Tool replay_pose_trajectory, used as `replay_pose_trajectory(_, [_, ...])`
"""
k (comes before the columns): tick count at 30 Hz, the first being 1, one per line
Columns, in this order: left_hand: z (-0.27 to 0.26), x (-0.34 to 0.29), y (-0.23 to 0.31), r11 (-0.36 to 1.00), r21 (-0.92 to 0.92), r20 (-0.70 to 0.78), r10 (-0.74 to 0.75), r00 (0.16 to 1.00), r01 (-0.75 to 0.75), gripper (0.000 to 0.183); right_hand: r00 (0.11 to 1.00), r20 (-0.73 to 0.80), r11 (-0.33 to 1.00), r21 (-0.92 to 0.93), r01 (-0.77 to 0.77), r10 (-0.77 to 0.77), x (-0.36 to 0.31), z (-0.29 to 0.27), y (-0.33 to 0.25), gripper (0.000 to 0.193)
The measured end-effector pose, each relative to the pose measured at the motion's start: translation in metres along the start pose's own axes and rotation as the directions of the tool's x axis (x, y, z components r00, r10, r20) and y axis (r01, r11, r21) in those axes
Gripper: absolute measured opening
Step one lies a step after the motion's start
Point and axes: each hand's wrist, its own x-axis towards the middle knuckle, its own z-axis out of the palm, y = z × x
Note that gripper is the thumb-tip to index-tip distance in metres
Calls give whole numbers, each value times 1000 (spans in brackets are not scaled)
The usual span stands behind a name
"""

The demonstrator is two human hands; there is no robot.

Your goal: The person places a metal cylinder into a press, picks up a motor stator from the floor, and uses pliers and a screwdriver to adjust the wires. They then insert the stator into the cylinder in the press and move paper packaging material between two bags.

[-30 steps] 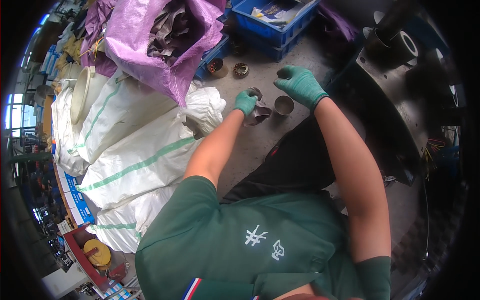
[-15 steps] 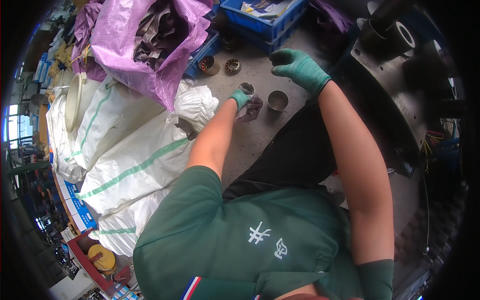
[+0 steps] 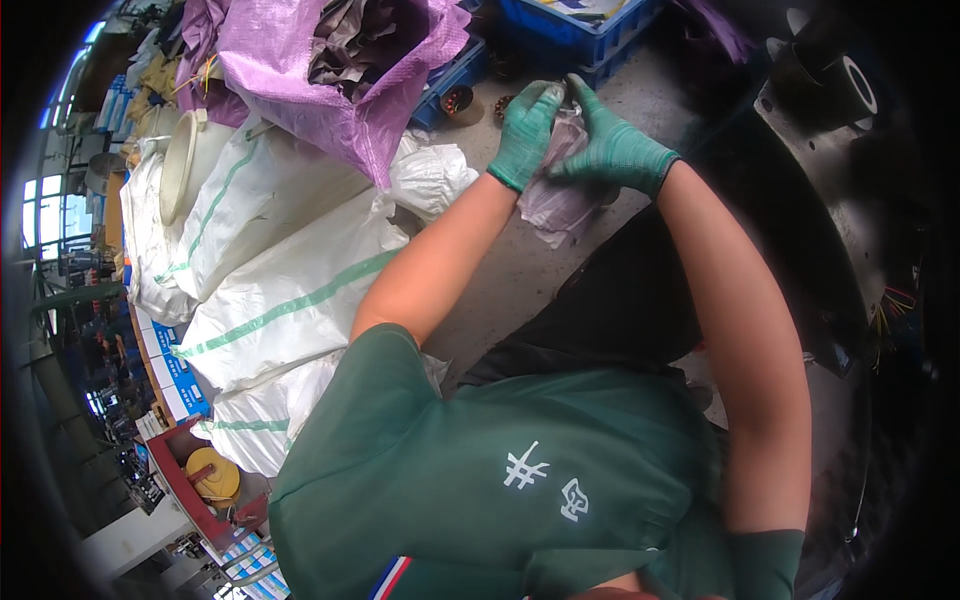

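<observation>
My left hand and my right hand, both in green knitted gloves, meet above the floor in front of me. Between them is a crumpled grey-purple sheet, thin like a plastic bag, its loose end hanging below my fingers. The left fingers are closed on its upper left side; the right thumb and fingers press it from the other side. Whether something is wrapped inside cannot be seen. A small cup with reddish contents sits on the floor just left of my left hand.
A purple woven sack holding crumpled dark sheets stands at the upper left, above stuffed white sacks with green stripes. Blue crates are stacked at the back. Heavy dark machinery with a cylinder takes up the right.
The left hand has lifted the crumpled sheet off to the right, and the right hand, apart and open before, has closed on it. The metal cup on the floor is now mostly hidden.
</observation>
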Motion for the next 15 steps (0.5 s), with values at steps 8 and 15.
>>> replay_pose_trajectory(8, [-105, -77, 21, 865, 349, 85, -413, 907, 361, 44, 964, -166, 956, -176, -236, 207, 17, -23, -24, 50])
replay_pose_trajectory(15, [-336, -185, -12, -364, 805, -555, -740, 379, 468, 39, 932, -290, 957, -123, -262, 218, 22, -23, -33, 31])
